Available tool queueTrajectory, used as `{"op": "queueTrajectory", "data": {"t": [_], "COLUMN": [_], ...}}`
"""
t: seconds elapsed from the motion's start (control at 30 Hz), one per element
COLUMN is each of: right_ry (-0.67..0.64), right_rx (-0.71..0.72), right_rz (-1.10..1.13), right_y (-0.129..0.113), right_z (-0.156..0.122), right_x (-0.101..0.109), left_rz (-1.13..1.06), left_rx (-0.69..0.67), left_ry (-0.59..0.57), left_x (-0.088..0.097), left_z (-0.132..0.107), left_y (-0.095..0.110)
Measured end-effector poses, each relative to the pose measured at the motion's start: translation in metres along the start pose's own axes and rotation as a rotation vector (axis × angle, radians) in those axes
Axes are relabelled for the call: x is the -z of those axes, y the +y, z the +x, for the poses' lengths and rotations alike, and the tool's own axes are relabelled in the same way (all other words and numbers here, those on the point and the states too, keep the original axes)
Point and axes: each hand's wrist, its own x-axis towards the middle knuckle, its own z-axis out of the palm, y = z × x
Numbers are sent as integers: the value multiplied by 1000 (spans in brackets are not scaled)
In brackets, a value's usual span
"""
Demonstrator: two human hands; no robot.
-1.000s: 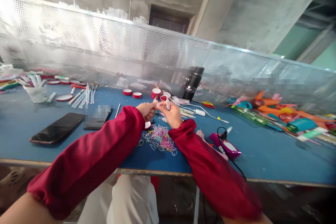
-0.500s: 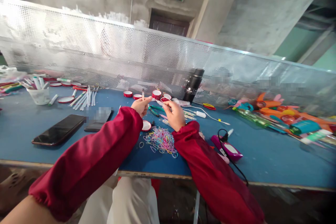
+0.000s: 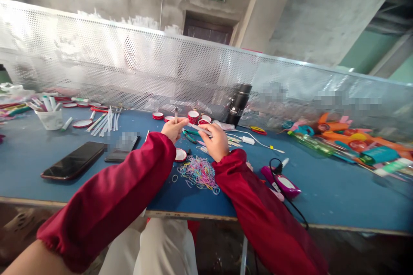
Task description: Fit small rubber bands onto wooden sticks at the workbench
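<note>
Both my arms wear dark red sleeves and meet over the blue table (image 3: 322, 189). My left hand (image 3: 173, 128) pinches a small white stick (image 3: 176, 114) held upright. My right hand (image 3: 215, 139) is closed on a thin white stick (image 3: 197, 127) that points left toward the other hand. A pile of small coloured rubber bands (image 3: 197, 172) lies just below both hands. A red-rimmed lid (image 3: 180, 154) sits beside the left wrist.
A black phone (image 3: 74, 160) and a dark card lie at the left. A white cup of sticks (image 3: 50, 116), loose white sticks (image 3: 105, 120), red lids (image 3: 192, 116), a black bottle (image 3: 237, 104), a purple device with cable (image 3: 284, 182), colourful toys (image 3: 348, 139) and a perforated metal screen (image 3: 129, 64) surround them.
My hands have drawn apart; the left now holds its small stick upright, and the right has lowered and taken a long thin stick. The view shifted slightly.
</note>
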Motion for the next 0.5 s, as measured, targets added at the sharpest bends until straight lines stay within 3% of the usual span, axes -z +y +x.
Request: {"op": "queueTrajectory", "data": {"t": [0.1, 0.2, 0.37, 0.5], "right_ry": [-3, -15, -38, -23], "right_rx": [-17, -70, -133, -181], "right_rz": [37, 116, 279, 302], "right_y": [-1, -4, -6, -3], "right_z": [0, -1, -3, -5], "right_x": [-2, -5, -12, -17], "left_rz": [-22, -77, -92, -34], "left_rx": [-79, -26, 50, 27], "left_ry": [-59, -101, -76, -52], "left_x": [0, 0, 1, -2], "left_z": [0, 0, 1, 2], "left_y": [-1, -1, -2, -5]}}
